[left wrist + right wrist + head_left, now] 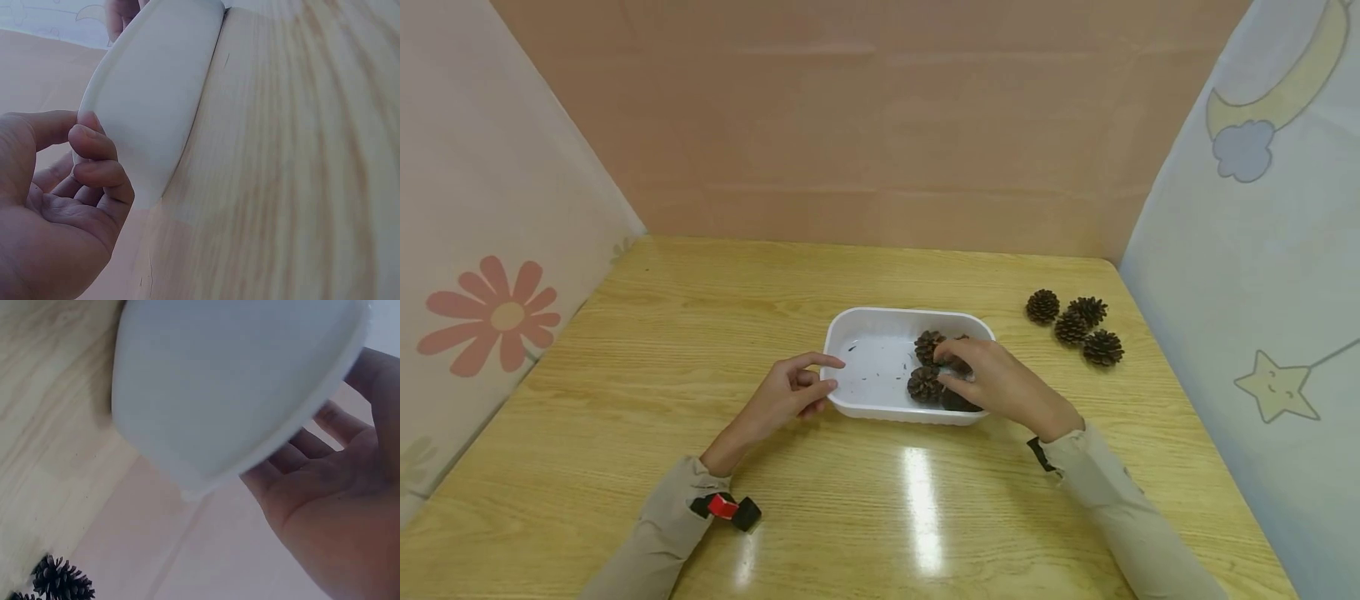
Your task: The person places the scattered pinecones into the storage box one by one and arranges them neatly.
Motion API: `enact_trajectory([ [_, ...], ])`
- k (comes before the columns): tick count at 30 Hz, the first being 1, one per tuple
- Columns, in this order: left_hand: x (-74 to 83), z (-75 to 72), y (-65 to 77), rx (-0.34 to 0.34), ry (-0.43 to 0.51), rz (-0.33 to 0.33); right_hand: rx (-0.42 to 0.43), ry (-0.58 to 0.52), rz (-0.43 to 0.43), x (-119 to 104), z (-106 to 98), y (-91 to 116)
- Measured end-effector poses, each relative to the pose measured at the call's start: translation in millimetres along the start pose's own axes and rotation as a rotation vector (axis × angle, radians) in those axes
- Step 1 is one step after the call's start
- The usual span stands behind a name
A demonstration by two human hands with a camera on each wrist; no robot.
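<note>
A white rectangular tub point(872, 412) stands on the table with several brown pine cones point(925, 385) gathered in its right half. At its left end my left hand point(786, 390) pinches the rim between thumb and fingers; the left wrist view shows the fingertips point(90, 140) right at the edge. My right hand point(1000, 385) reaches over the right rim, thumb and index finger bent down among the cones. Dark cone scales show in the gap between them; I cannot tell whether a cone is gripped. In the right wrist view the tub's wall point(225, 387) hides the right fingertips.
Several more pine cones point(1071, 327) lie in a cluster on the wooden table point(700, 333), right of the tub. Small dark flakes dot the tub's floor. A tan panel point(880, 125) rises behind the table, with printed white panels point(1300, 275) at both sides.
</note>
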State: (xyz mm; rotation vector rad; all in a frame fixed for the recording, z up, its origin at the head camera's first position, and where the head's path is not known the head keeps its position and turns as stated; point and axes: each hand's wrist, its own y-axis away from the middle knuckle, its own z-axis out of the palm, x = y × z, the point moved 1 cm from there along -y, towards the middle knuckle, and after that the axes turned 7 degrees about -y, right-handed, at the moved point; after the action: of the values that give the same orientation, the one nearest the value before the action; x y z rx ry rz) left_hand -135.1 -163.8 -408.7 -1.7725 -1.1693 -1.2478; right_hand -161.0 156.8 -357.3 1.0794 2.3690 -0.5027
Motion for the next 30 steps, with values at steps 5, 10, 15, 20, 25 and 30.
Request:
enact_trajectory([
  [5, -0.1, -0.2, 0.5, -0.002, -0.009, 0.000, 0.009, 0.010, 0.033, 2.2, -10.1, 1.7],
  [10, -0.4, -0.5, 0.3, -0.003, -0.021, 0.011, 0.032, -0.020, 0.063, 5.3, -23.7, 4.1],
  [15, -0.3, -0.9, -0.1, -0.004, -0.020, 0.020, 0.076, -0.017, 0.076, 11.7, -38.8, 7.7],
  [20, -0.5, -1.0, 0.0, -0.004, -0.014, 0.031, 0.124, 0.031, 0.121, 20.4, -49.8, 12.3],
  [25, 0.1, -0.4, 0.2, -0.005, -0.012, 0.028, 0.160, 0.084, 0.186, 28.9, -59.9, 18.6],
  [30, 0.9, -0.4, 0.6, -0.006, -0.006, 0.024, 0.190, 0.110, 0.212, 40.5, -67.9, 24.0],
])
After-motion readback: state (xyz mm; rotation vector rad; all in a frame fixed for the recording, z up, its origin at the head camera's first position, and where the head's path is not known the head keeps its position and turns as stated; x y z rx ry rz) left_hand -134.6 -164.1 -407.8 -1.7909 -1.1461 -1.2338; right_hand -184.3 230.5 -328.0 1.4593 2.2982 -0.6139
